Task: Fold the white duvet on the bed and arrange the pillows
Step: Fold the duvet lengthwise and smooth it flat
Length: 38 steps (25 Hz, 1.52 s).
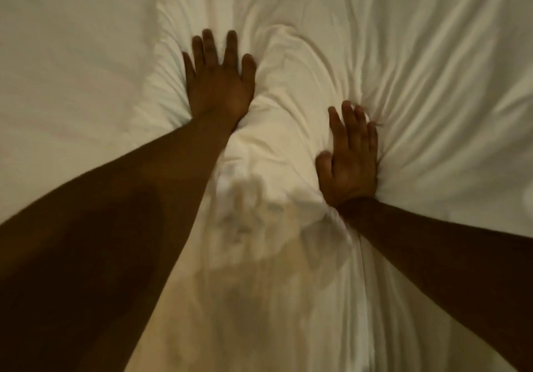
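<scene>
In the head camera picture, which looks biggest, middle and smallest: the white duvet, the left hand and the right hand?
1. white duvet, by far: it fills nearly the whole picture.
2. and 3. left hand and right hand look about alike, both pressed flat, so I won't rank them.

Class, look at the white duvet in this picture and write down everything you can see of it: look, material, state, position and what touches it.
The duvet is white, soft, puffy cloth that fills nearly the whole view. It lies spread out but heavily wrinkled, with creases fanning out from two dents. The left hand presses flat into it, fingers spread; the right hand presses in nearer the person. A plump ridge bulges between them. The far left part looks smoother. No folded edge or pillow can be made out.
</scene>
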Each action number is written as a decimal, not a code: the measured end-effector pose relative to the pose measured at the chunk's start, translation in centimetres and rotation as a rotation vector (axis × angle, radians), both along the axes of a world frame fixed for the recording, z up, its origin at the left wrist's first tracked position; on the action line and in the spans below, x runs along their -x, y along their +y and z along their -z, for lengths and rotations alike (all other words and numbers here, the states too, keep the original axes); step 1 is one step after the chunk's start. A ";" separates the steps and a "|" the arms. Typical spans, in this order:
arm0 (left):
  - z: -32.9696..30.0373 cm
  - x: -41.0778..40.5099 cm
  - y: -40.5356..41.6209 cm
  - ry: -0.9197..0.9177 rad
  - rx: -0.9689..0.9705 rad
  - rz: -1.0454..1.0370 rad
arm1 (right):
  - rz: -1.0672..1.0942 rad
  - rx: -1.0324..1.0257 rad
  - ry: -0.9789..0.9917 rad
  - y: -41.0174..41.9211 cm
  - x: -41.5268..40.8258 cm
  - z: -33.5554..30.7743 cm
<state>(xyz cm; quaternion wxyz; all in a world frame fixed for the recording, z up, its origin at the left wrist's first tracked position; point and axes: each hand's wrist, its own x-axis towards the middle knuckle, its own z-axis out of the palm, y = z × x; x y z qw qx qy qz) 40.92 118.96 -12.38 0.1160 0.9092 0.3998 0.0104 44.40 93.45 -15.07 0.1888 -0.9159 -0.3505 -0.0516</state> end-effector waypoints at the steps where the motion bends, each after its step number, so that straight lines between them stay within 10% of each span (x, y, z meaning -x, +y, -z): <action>1: -0.3 1.5 -2.0 -0.005 0.037 0.006 | 0.012 0.009 0.004 -0.1 0.1 -0.1; 8: -1.5 22.3 -15.5 0.040 -0.009 0.164 | 0.133 0.402 0.075 -1.8 5.5 -3.0; 20: -6.1 65.1 -33.9 0.324 0.175 0.157 | 0.139 0.597 0.415 -19.8 44.6 -7.6; 38: -9.5 80.5 -44.8 0.616 0.221 0.095 | 0.002 0.495 0.673 -39.9 71.7 -10.8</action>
